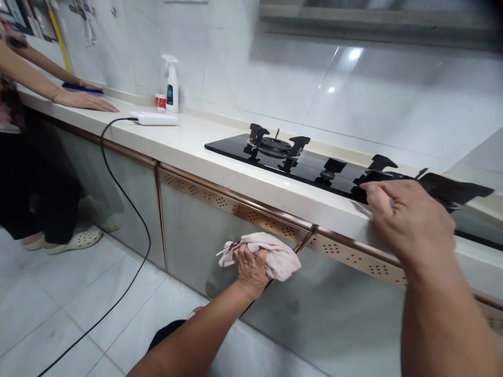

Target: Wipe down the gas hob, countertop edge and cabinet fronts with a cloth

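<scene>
My left hand [251, 267] grips a bunched pale pink cloth [275, 255] and presses it against the grey cabinet door [196, 230] just below the copper perforated trim strip [236, 205]. My right hand [408, 222] rests on the white countertop edge [275, 184], fingers curled at the front edge of the black glass gas hob [306, 166]. Nothing shows inside that hand. The hob carries a left burner with black pan supports [275, 144] and a right burner [377, 170] partly hidden behind my right hand.
Another person stands at the far left, a hand [84, 99] flat on the counter beside a blue object [82, 89]. A white spray bottle [171, 84], a small red-and-white jar [160, 100] and a white flat device [154, 118] with a black cable [129, 209] hanging to the tiled floor.
</scene>
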Demonstrator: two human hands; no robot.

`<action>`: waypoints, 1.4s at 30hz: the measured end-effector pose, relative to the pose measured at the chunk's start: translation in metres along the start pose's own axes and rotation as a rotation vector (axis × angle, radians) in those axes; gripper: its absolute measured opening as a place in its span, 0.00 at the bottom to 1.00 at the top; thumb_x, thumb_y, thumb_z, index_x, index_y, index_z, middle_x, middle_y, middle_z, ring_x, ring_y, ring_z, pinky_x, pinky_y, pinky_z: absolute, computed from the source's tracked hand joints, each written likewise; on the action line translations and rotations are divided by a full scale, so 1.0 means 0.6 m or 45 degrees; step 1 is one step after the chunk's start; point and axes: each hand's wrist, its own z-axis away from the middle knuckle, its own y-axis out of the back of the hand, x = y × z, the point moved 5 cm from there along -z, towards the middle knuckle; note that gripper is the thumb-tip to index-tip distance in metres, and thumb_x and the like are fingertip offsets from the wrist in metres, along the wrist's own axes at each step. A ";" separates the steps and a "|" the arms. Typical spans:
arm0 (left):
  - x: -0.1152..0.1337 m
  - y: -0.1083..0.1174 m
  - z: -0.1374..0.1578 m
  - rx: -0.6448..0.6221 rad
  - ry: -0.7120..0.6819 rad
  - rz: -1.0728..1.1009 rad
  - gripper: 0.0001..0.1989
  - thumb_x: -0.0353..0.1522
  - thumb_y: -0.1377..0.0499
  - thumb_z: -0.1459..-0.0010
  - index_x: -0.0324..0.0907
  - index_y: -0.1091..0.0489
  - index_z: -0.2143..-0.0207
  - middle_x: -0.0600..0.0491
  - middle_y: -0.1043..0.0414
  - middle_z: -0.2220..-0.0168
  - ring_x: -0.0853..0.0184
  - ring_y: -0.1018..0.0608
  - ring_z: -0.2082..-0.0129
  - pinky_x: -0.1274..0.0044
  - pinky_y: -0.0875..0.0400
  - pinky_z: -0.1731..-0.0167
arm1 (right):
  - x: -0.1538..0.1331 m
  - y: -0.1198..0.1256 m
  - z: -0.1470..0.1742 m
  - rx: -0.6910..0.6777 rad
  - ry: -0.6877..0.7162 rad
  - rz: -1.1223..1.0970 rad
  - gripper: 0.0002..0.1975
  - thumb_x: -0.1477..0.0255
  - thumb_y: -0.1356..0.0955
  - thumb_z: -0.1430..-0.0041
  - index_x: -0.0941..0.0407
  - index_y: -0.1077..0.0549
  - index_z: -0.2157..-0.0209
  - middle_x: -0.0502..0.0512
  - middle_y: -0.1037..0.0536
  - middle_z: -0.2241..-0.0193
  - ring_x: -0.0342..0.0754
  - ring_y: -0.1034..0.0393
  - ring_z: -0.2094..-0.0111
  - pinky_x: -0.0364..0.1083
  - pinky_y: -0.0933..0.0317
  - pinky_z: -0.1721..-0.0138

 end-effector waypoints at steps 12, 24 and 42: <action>-0.029 -0.021 -0.006 -0.362 0.364 0.075 0.13 0.32 0.44 0.43 0.42 0.32 0.54 0.49 0.42 0.61 0.59 0.34 0.60 0.65 0.32 0.57 | -0.124 -0.226 0.363 0.283 0.016 -0.782 0.20 0.65 0.34 0.34 0.55 0.36 0.43 0.65 0.36 0.46 0.58 0.38 0.44 0.61 0.36 0.47; 0.060 -0.023 0.046 -0.856 0.203 0.365 0.27 0.37 0.37 0.46 0.44 0.38 0.45 0.48 0.39 0.56 0.58 0.29 0.56 0.65 0.28 0.54 | -0.015 -0.255 0.364 0.574 -0.524 -0.923 0.10 0.72 0.37 0.41 0.55 0.34 0.56 0.56 0.33 0.58 0.51 0.34 0.54 0.57 0.38 0.48; 0.048 0.004 -0.033 -0.521 0.247 0.858 0.09 0.31 0.41 0.41 0.45 0.23 0.60 0.55 0.32 0.67 0.70 0.28 0.69 0.79 0.29 0.65 | 0.053 -0.219 0.360 0.575 -0.726 -0.756 0.19 0.62 0.37 0.35 0.56 0.27 0.48 0.57 0.31 0.61 0.50 0.33 0.61 0.51 0.35 0.55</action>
